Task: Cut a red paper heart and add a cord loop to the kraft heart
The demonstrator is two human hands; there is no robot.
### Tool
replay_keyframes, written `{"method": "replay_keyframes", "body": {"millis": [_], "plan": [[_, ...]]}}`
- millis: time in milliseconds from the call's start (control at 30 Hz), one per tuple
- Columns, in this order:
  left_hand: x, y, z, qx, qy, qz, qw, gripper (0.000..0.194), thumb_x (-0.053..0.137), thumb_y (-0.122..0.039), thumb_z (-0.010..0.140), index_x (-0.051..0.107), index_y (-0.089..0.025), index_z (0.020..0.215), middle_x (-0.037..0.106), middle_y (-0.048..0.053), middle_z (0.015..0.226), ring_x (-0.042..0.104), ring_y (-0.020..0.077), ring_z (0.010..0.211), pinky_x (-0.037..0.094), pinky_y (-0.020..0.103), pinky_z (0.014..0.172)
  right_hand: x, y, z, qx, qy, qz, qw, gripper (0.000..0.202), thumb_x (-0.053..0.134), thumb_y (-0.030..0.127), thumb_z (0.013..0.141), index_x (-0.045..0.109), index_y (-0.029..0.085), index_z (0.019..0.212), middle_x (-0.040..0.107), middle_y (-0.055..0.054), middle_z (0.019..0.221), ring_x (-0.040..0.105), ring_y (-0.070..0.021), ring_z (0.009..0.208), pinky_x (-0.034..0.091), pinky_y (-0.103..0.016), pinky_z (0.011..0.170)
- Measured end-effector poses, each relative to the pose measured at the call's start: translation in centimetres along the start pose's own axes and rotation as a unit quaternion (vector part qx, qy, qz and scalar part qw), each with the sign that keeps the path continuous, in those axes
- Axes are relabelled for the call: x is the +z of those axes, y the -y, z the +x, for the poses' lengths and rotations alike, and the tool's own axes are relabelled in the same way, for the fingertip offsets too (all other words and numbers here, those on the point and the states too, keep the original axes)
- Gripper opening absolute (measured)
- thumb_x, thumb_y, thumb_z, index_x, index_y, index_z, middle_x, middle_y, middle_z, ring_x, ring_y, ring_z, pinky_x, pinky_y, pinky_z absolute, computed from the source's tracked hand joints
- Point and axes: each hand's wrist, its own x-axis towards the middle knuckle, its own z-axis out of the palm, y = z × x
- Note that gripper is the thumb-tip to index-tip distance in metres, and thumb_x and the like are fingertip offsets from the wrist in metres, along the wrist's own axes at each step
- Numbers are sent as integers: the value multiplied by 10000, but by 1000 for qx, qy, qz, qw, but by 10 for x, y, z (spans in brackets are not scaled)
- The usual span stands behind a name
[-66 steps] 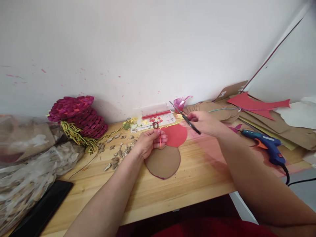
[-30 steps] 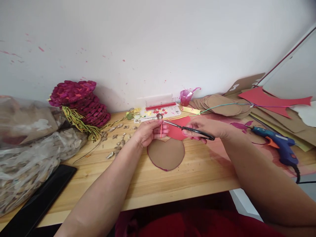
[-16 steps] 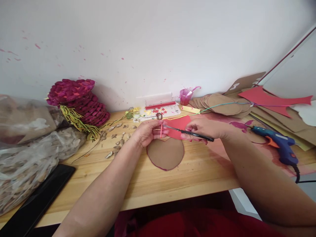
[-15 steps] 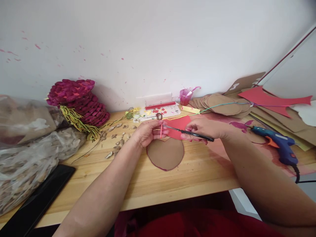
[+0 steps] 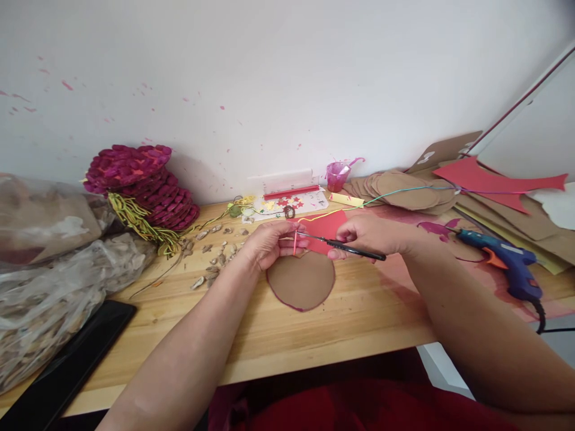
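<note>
My right hand [image 5: 362, 233] is closed around black-handled scissors [image 5: 357, 248], their blades pointing left. The blade tips meet a narrow red strip [image 5: 295, 243], which my left hand [image 5: 275, 242] pinches between its fingers. Behind and beneath the scissors lies a sheet of red paper [image 5: 323, 226]. Just in front of my hands a brown cardboard disc [image 5: 302, 281] with a purple edge rests on the wooden table [image 5: 265, 335]. A yellow-to-green string [image 5: 377, 199] runs across the table behind the red sheet.
At right lie a blue glue gun [image 5: 505, 254], cardboard discs [image 5: 404, 190] and red cut paper [image 5: 485, 179]. A purple cup [image 5: 338, 175] stands by the wall. Left are a magenta shell-like stack [image 5: 157, 191], scattered shells [image 5: 214, 272], a plastic bag [image 5: 67, 299] and a black flat object [image 5: 67, 365].
The scissors and my right hand have shifted slightly left and down. The red strip in my left hand sits a touch lower and further right, with the blades still at it.
</note>
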Motion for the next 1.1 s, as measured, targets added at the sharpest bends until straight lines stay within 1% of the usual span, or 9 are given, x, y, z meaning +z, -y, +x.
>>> {"method": "replay_keyframes", "body": {"millis": [133, 267, 333, 500, 633, 767, 933, 1100], "plan": [[1, 1, 0, -6, -1, 9, 1000, 107, 641, -159, 791, 721, -88, 801, 747, 166, 765, 736, 247, 683, 613, 353, 623, 1, 0, 1, 5, -5, -3, 1000, 629, 616, 801, 675, 457, 196, 618, 397, 43, 581, 362, -103, 538, 227, -262, 513], [0, 1, 1, -14, 2, 14, 1000, 116, 644, -171, 791, 727, -93, 813, 756, 165, 791, 740, 239, 694, 615, 348, 653, 2, 1, 0, -28, -29, -26, 999, 663, 582, 839, 675, 449, 194, 599, 370, 41, 583, 336, -107, 550, 211, -268, 519], [0, 1, 1, -17, 3, 14, 1000, 123, 645, -177, 793, 730, -92, 820, 758, 167, 797, 740, 235, 693, 615, 343, 658, 3, 1, 0, -38, -30, -25, 999, 667, 574, 847, 676, 454, 194, 603, 376, 40, 586, 344, -109, 553, 219, -267, 524], [-2, 3, 1, -17, 13, 9, 1000, 144, 648, -191, 800, 734, -84, 844, 760, 172, 815, 741, 234, 702, 616, 342, 664, 4, -3, 1, -18, -20, -23, 999, 664, 582, 843, 669, 440, 197, 608, 368, 42, 589, 349, -110, 552, 218, -268, 520], [-3, 3, 1, -24, 14, 9, 1000, 146, 652, -191, 797, 733, -85, 854, 764, 177, 840, 743, 235, 709, 617, 346, 674, 5, -7, 4, -17, -22, -33, 999, 641, 604, 796, 685, 400, 196, 588, 339, 42, 594, 328, -108, 557, 213, -269, 524], [-2, 3, 1, -22, 10, 9, 1000, 149, 658, -199, 790, 732, -86, 852, 764, 182, 846, 744, 239, 709, 616, 347, 676, 6, -6, 4, -19, -33, -38, 999, 605, 615, 761, 699, 426, 197, 591, 351, 40, 597, 333, -112, 565, 210, -274, 527], [1, 2, -1, -22, 4, 16, 1000, 155, 653, -208, 793, 734, -88, 848, 764, 189, 838, 745, 237, 708, 611, 334, 665, 5, -1, 2, -7, -26, -35, 999, 611, 612, 778, 685, 445, 198, 593, 374, 36, 587, 357, -116, 563, 225, -274, 530], [1, 3, -1, -22, 0, 21, 1000, 148, 663, -207, 783, 734, -96, 850, 762, 175, 790, 739, 227, 669, 607, 327, 652, 6, 0, 3, -20, -47, -40, 998, 645, 595, 796, 679, 386, 195, 574, 330, 38, 587, 316, -108, 555, 211, -273, 532]]}}
